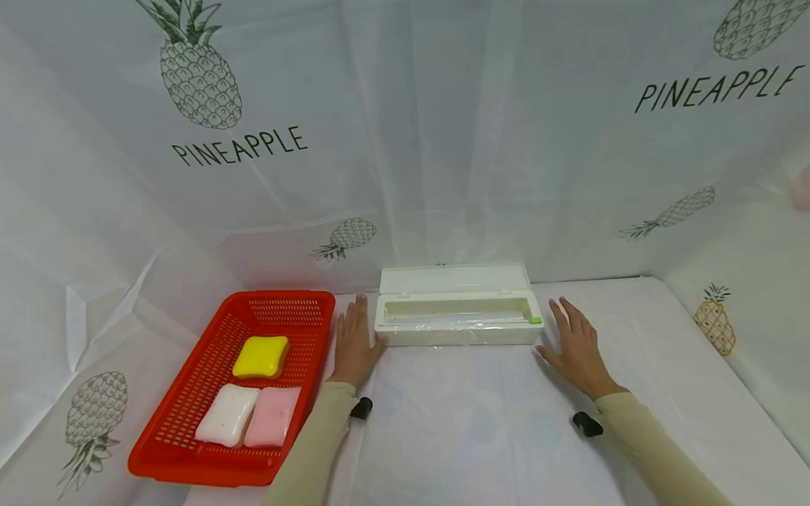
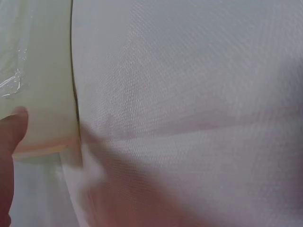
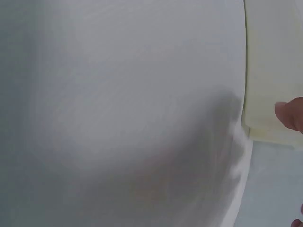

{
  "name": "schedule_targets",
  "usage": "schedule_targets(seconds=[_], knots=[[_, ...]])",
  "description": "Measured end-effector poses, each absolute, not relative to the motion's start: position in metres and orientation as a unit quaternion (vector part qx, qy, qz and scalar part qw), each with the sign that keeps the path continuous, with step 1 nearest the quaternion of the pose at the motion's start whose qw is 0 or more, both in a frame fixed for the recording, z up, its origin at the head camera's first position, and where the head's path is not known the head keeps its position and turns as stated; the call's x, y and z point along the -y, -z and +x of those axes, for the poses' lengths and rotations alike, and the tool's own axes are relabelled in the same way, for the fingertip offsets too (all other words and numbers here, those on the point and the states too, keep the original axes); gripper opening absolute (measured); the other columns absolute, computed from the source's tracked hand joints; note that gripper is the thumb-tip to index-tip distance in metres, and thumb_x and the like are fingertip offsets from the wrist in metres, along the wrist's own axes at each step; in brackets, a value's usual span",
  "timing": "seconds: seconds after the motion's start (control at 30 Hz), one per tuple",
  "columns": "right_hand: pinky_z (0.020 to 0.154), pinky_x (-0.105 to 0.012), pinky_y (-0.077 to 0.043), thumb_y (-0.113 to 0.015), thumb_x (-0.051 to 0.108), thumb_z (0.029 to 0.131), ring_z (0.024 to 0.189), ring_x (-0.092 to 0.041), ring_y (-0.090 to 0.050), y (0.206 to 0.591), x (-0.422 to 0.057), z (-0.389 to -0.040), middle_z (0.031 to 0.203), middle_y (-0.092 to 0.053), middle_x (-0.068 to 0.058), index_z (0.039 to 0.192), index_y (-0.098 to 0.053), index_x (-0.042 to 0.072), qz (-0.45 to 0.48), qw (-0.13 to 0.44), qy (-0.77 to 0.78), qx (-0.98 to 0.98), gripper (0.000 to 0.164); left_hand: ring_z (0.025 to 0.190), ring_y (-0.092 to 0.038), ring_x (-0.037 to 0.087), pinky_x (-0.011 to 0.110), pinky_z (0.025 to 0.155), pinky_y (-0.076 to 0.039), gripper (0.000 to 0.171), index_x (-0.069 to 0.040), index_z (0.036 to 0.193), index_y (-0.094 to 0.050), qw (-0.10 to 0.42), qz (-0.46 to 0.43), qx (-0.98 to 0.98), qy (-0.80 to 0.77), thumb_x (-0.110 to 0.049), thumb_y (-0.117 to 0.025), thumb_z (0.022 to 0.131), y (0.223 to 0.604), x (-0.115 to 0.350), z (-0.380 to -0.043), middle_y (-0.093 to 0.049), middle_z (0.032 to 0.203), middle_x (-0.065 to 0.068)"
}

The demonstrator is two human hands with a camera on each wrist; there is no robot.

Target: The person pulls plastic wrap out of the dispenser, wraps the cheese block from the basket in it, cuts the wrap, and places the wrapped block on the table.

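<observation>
A long white plastic-wrap dispenser [image 1: 458, 336] stands against the back cloth with its lid [image 1: 452, 279] raised. Clear film hangs over its front, and a small green piece [image 1: 535, 320] sits at the right end of its opening. My left hand [image 1: 356, 349] is beside the left end, fingers straight, thumb tip right at the front corner. In the left wrist view that thumb [image 2: 13, 130] overlaps the dispenser's end. Off the right end, my right hand [image 1: 579, 351] has its fingers spread and holds nothing. Its thumb [image 3: 291, 114] overlaps the dispenser in the right wrist view.
A red plastic basket [image 1: 183, 365] stands to the left, close by the left forearm. In it lie a yellow soap bar [image 1: 261, 357], a white one [image 1: 228, 414] and a pink one [image 1: 272, 417]. Pineapple-print cloth [image 1: 436, 140] hangs behind and at both sides.
</observation>
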State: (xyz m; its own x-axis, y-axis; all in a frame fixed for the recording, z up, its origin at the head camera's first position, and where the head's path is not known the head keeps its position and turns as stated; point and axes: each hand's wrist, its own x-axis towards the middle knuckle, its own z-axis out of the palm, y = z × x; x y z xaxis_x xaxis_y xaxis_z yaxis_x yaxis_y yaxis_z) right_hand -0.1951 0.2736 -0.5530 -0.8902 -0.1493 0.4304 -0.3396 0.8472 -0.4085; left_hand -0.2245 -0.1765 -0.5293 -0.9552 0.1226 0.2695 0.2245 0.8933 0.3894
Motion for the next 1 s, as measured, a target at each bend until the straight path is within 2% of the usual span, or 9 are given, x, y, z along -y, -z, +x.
schedule_targets(seconds=[0.33, 0.6, 0.67, 0.83, 1.0], knots=[[0.110, -0.073, -0.025, -0.091, 0.003, 0.078, 0.144, -0.054, -0.028, 0.553, -0.252, -0.216, 0.161, -0.030, -0.030, 0.159, -0.036, -0.002, 0.172, 0.216, -0.228, 0.933, 0.098, 0.159, -0.024, 0.039, 0.056, 0.129, -0.015, 0.103, -0.001, 0.168, -0.018, 0.149, -0.129, 0.961, 0.195, -0.025, -0.083, 0.092, 0.533, 0.169, -0.230, -0.025, 0.173, 0.018], [0.108, -0.070, -0.027, -0.096, 0.011, 0.074, 0.140, -0.050, -0.035, 0.550, -0.241, -0.223, 0.157, -0.038, -0.028, 0.155, -0.043, 0.003, 0.203, 0.254, -0.235, 0.916, 0.098, 0.159, -0.025, 0.032, 0.051, 0.130, -0.014, 0.095, -0.010, 0.169, -0.022, 0.130, -0.132, 0.960, 0.212, -0.028, -0.080, 0.095, 0.529, 0.165, -0.227, -0.023, 0.175, 0.009], [0.108, -0.070, -0.026, -0.095, 0.012, 0.074, 0.139, -0.050, -0.036, 0.548, -0.238, -0.224, 0.156, -0.040, -0.027, 0.153, -0.045, 0.003, 0.215, 0.260, -0.242, 0.910, 0.094, 0.158, -0.028, 0.031, 0.050, 0.129, -0.015, 0.091, -0.011, 0.168, -0.027, 0.137, -0.141, 0.957, 0.214, -0.027, -0.080, 0.096, 0.527, 0.164, -0.226, -0.027, 0.174, 0.008], [0.105, -0.068, -0.027, -0.093, 0.012, 0.078, 0.135, -0.048, -0.039, 0.545, -0.229, -0.225, 0.151, -0.046, -0.026, 0.145, -0.056, 0.004, 0.227, 0.259, -0.266, 0.900, 0.077, 0.150, -0.040, 0.031, 0.053, 0.122, -0.028, 0.077, -0.010, 0.158, -0.047, 0.185, -0.177, 0.940, 0.227, -0.023, -0.084, 0.092, 0.523, 0.162, -0.226, -0.045, 0.164, 0.010], [0.100, -0.065, -0.030, -0.093, 0.005, 0.077, 0.127, -0.046, -0.046, 0.542, -0.221, -0.224, 0.138, -0.057, -0.022, 0.124, -0.071, 0.006, 0.226, 0.274, -0.299, 0.885, 0.051, 0.139, -0.050, 0.032, 0.053, 0.114, -0.036, 0.051, -0.009, 0.137, -0.067, 0.241, -0.202, 0.916, 0.248, -0.019, -0.085, 0.090, 0.521, 0.159, -0.226, -0.059, 0.150, 0.011]])
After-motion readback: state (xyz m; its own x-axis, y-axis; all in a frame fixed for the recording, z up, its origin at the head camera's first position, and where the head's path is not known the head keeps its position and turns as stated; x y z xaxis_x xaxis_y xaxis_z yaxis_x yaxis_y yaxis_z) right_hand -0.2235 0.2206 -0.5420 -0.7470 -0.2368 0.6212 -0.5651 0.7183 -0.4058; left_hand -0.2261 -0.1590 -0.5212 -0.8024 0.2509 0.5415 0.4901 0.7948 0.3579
